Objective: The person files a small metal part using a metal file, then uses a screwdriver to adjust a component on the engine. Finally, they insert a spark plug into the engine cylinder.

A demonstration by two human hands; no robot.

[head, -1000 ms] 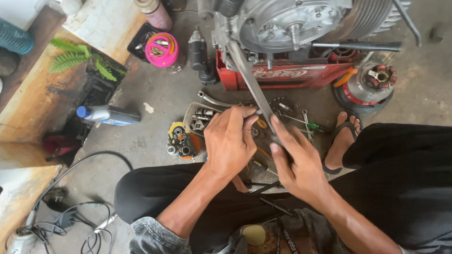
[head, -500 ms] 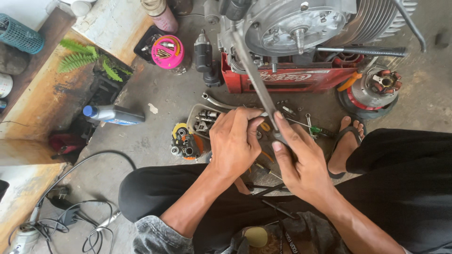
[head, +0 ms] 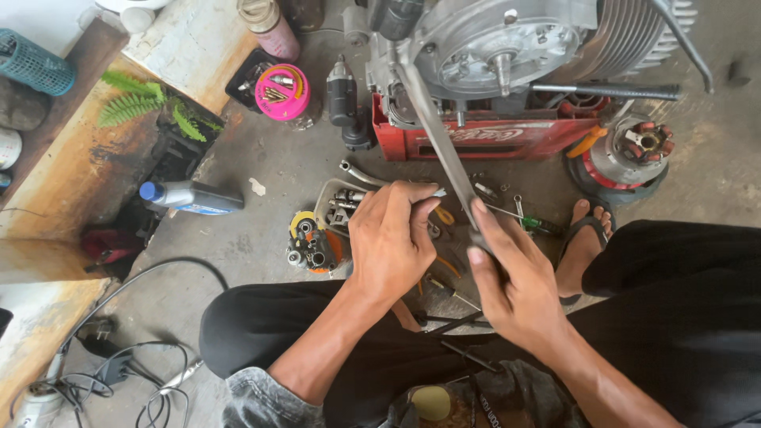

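Grey concrete floor (head: 261, 170) fills the view, littered with parts, and a person sits low over it with dark trousers across the bottom. Up at twelve o'clock a silver engine (head: 507, 47) rests on a red crate (head: 483, 139) with pale lettering along its front face. The right hand (head: 515, 285) is wrapped around the lower end of a long flat metal bar (head: 436, 131), which slants up toward eleven o'clock and reaches the engine casing. The left hand (head: 392, 242) is closed on a slim silver tool (head: 432, 192), its tip just beside the bar. Under that hand sits a small tray of sockets (head: 341, 202). Over at nine o'clock lies a dark bottle (head: 194, 196) with a blue cap and pale label; at eleven o'clock, a round pink tin (head: 281, 91). A sandalled foot (head: 583, 246) shows at three o'clock.
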